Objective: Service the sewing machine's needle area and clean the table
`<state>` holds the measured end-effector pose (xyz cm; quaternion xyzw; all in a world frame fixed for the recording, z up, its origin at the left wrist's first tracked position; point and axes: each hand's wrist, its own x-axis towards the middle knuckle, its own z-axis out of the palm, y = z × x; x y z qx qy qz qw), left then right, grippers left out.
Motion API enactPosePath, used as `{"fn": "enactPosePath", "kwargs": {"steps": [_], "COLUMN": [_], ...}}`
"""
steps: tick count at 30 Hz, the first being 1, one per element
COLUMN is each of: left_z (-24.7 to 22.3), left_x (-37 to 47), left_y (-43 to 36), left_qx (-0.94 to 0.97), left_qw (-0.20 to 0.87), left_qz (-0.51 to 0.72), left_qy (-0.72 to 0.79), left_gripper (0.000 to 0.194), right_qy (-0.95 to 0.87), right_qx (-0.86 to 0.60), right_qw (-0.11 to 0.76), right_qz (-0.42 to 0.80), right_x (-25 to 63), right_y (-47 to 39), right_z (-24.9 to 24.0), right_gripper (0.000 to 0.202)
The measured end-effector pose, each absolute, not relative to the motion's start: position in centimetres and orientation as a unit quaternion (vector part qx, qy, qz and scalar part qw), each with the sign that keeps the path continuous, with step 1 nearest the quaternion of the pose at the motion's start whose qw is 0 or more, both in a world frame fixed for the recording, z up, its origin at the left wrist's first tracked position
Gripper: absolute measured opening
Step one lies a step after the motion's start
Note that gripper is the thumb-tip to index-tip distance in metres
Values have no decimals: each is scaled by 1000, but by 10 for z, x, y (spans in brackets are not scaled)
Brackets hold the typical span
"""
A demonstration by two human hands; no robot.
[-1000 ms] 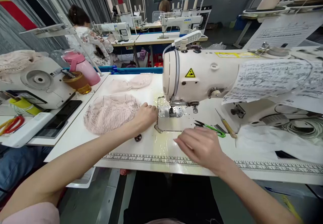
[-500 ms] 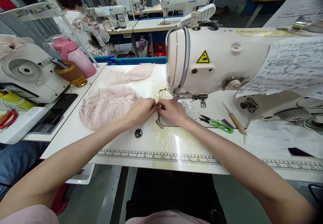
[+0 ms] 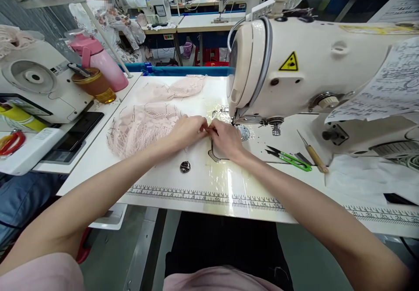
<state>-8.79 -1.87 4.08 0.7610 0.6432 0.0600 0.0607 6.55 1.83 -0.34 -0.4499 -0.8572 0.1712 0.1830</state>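
Left of the big white sewing machine (image 3: 314,55), pale pink openwork lace (image 3: 139,129) lies clear of it; how much is stitched, I can't tell. My left hand (image 3: 188,131) and right hand (image 3: 226,139) meet, fingertips pinched together, any hold hidden.

"Where could one reach in?"
"Between the forearms (image 3: 281,183), over the near ruler (image 3: 203,196), minding that metal disc (image 3: 185,167)."
"And farther in?"
"Blocked: the left hand (image 3: 191,128) and right hand (image 3: 225,138) meet there, with pink lace (image 3: 140,129) just left of them."
"Right side?"
"Low gap under the machine head (image 3: 250,64), but green snips (image 3: 293,160) and an awl (image 3: 317,157) lie nearer."
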Motion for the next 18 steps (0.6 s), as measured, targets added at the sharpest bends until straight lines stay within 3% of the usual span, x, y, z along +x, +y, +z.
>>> {"fn": "enactPosePath", "kwargs": {"steps": [7, 14, 18], "left_z": [53, 74, 72], "left_x": [-92, -98, -102], "left_y": [9, 51, 83], "left_qx": [822, 835, 833], "left_qw": [-33, -125, -139], "left_qz": [15, -2, 46], "left_qy": [569, 536, 533], "left_gripper": [18, 18, 16], "right_qy": [-843, -926, -931], "right_qx": [-461, -215, -184], "right_qw": [232, 290, 310], "right_qz": [153, 105, 58], "right_x": [69, 107, 117], "right_y": [16, -27, -37], "right_z": [-6, -16, -21], "right_gripper": [23, 26, 24]}}
